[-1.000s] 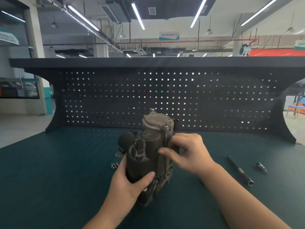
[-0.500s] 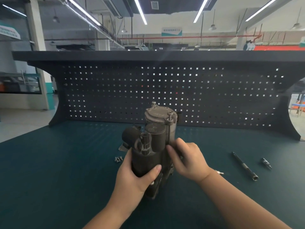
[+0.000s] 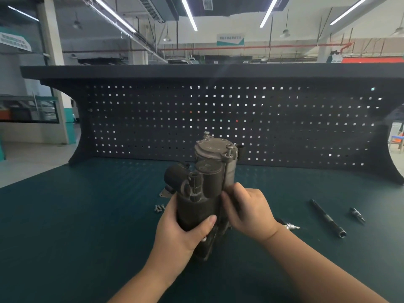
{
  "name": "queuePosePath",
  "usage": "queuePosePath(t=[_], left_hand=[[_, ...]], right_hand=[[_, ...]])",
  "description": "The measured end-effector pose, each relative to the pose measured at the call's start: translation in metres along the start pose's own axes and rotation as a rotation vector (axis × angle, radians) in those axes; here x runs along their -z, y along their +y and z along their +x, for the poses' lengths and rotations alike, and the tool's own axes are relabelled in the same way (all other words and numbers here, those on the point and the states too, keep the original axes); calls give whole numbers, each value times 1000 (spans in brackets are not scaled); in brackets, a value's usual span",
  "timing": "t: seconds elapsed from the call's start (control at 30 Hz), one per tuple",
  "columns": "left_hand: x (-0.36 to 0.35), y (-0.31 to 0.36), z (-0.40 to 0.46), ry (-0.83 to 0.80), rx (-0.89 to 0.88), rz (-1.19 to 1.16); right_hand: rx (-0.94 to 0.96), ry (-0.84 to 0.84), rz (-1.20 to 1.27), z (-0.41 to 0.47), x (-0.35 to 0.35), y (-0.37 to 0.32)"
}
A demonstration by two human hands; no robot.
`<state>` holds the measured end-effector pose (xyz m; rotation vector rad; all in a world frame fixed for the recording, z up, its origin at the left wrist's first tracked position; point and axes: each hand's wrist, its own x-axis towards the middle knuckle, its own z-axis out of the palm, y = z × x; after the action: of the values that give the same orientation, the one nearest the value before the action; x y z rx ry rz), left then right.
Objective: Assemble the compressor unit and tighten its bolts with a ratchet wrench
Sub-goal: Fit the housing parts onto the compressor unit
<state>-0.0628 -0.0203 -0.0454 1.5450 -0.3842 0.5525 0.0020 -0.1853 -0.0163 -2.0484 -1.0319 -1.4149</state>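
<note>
Both hands on compressor unit (image 3: 203,193), mid-worktop | left hand (image 3: 183,230) grips lower body | right hand (image 3: 247,213) curled on its right side at long bolt (image 3: 227,165) | advice: steady housing, seat bolts straight by finger before ratchet wrench (image 3: 328,218), near right edge

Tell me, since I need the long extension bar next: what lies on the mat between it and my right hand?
In the head view, one short silver-tipped bit lies between the right hand and the extension bar.
</note>
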Motion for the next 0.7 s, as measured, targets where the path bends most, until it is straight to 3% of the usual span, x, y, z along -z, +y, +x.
queuePosePath(t=[0.7], left_hand=[[-1,1,1,7,-7,-45]], right_hand=[[-15,15,-2,2,1,0]])
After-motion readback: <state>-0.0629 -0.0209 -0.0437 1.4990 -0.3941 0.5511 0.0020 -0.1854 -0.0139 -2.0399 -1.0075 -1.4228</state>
